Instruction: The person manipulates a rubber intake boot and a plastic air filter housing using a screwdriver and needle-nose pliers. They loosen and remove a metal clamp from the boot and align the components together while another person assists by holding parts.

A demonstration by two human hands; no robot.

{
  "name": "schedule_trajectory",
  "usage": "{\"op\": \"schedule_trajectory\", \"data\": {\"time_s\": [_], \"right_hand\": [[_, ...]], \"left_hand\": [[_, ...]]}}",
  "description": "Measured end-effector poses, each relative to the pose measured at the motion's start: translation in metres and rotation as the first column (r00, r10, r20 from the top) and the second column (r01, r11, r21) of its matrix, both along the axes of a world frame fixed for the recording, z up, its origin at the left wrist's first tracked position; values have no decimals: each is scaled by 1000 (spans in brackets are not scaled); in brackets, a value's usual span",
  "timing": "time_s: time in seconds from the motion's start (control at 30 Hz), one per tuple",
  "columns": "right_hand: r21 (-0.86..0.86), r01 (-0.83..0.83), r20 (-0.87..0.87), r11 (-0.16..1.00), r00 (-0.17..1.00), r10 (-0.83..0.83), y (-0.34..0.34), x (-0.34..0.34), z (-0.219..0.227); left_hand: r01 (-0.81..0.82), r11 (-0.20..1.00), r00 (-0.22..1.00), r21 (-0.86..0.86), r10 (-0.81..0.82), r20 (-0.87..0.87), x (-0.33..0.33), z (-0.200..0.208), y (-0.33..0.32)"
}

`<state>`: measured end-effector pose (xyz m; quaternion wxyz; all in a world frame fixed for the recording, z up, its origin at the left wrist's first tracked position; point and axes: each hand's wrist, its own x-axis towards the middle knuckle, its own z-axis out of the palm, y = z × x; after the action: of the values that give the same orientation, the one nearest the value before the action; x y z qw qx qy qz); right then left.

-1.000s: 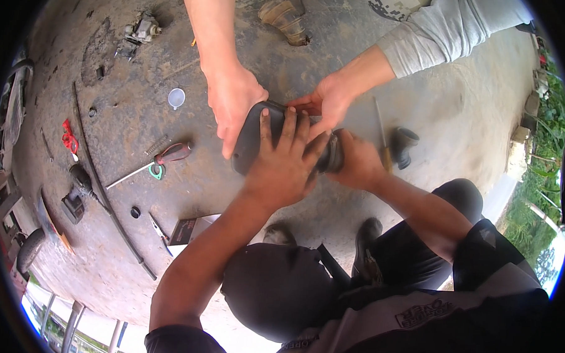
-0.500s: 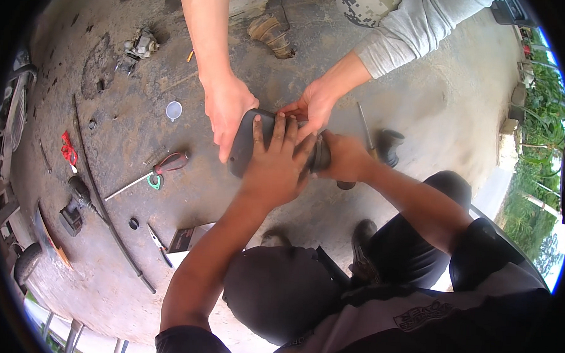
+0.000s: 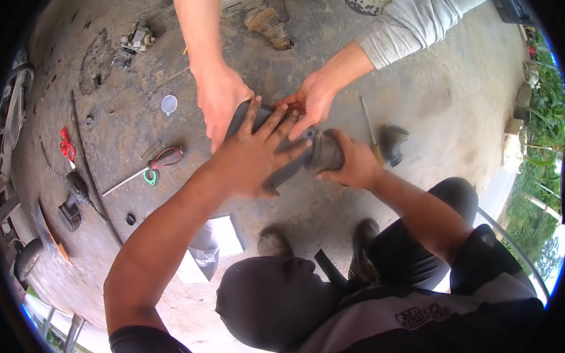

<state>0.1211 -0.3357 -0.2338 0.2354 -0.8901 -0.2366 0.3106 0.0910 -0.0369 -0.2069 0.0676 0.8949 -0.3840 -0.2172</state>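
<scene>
Both my arms reach in from the top edge. My right hand point(image 3: 220, 103), on the picture's left, grips one end of a black plastic housing point(image 3: 289, 172). My left hand point(image 3: 313, 103), below a grey sleeve, closes on the housing's upper edge. Opposite me crouches a person in a dark cap point(image 3: 269, 300). This co-worker's left hand point(image 3: 252, 153) lies spread flat across the housing and hides much of it. Their right hand point(image 3: 354, 160) is wrapped round a dark ribbed sleeve point(image 3: 326, 150) against the housing's end.
A black rubber boot point(image 3: 394, 143) and a long screwdriver point(image 3: 366, 120) lie by the co-worker's right hand. Elsewhere on the floor are a red-handled screwdriver point(image 3: 169, 158), a cordless drill point(image 3: 71, 212), a long dark rod point(image 3: 87, 160), a metal part point(image 3: 138, 39) and a white carton point(image 3: 230, 237).
The housing has tilted, and more of the ribbed sleeve shows. The co-worker's left hand has slid left over it, elbow swung outward. The white carton has come into fuller view. My grip stays.
</scene>
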Motion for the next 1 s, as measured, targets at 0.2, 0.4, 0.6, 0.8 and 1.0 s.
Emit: {"op": "schedule_trajectory", "data": {"time_s": [0.2,0.4,0.6,0.8,1.0], "right_hand": [[-22,86,-129,996,988,-88,3,8,-7],[-17,164,-269,986,949,-162,7,15,-4],[-145,454,-564,879,692,-450,17,-1,-3],[-193,136,-297,972,936,-190,27,34,14],[-98,175,-429,980,881,-201,14,44,15]], "left_hand": [[7,1000,999,-14,-7,-54,4,-1,-1],[-5,999,1000,-41,4,-17,3,-6,1],[-23,996,999,-82,26,29,2,-8,0],[-165,977,985,-137,170,26,-3,-14,-3],[-185,974,982,-133,189,19,3,1,-6]]}}
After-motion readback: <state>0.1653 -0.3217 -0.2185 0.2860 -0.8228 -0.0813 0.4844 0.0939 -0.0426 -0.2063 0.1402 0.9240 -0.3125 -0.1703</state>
